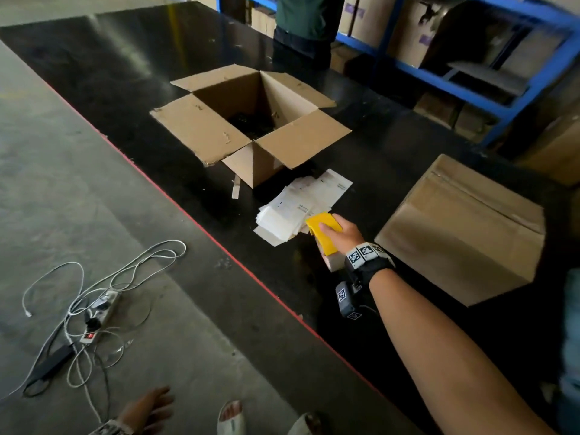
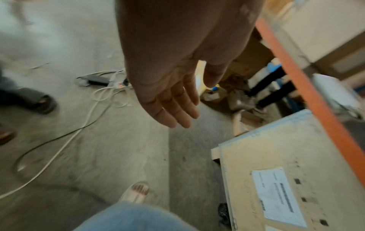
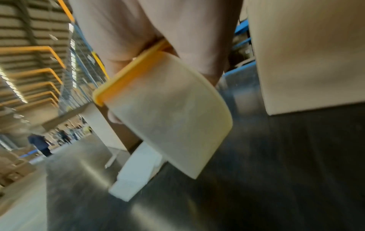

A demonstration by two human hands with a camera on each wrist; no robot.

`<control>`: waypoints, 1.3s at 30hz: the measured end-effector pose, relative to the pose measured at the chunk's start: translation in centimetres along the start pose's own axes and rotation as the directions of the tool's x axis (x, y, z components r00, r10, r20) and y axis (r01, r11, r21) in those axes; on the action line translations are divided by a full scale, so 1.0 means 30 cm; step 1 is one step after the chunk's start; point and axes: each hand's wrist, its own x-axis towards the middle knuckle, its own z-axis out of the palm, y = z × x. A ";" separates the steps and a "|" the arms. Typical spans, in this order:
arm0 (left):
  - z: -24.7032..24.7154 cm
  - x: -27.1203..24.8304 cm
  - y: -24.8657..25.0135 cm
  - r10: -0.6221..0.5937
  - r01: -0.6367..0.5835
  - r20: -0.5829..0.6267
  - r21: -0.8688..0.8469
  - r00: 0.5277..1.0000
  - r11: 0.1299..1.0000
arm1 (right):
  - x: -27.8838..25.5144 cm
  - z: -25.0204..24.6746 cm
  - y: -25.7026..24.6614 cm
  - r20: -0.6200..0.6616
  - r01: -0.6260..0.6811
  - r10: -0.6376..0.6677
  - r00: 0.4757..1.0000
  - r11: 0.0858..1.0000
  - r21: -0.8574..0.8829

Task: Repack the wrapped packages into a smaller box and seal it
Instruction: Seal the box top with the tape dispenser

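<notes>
Cardboard open box (image 1: 251,120) beside paper sheets (image 1: 301,202).

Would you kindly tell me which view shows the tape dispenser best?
Right wrist: the tape dispenser fills the frame, with roll and yellow cover visible. Head shows only its yellow top under the right hand. Left wrist does not show it.

Print on paper slips (image 1: 309,196) and box label (image 2: 278,197) illegible.
</notes>
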 end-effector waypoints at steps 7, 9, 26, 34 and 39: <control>0.430 -0.247 0.295 0.230 -0.258 0.169 0.164 0.958 0.952 | -0.044 -0.338 0.000 -0.048 0.227 -0.224 0.973 0.971 0.069; 0.569 -0.324 0.397 0.333 -0.376 0.233 0.171 0.914 0.911 | -0.052 -0.436 0.015 -0.077 0.267 -0.262 0.962 0.962 0.064; 1.579 -0.814 1.130 0.377 -0.741 0.766 0.187 0.521 0.645 | -0.052 -0.924 0.194 -0.149 0.314 -0.303 0.941 0.948 0.056; 1.729 -0.741 1.267 0.277 -0.735 0.831 0.212 0.482 0.644 | 0.078 -0.961 0.194 -0.216 0.223 -0.197 0.956 0.969 0.106; 1.778 -0.692 1.350 0.178 -0.708 0.864 0.249 0.471 0.661 | 0.135 -0.951 0.179 -0.223 0.175 -0.143 0.964 0.976 0.132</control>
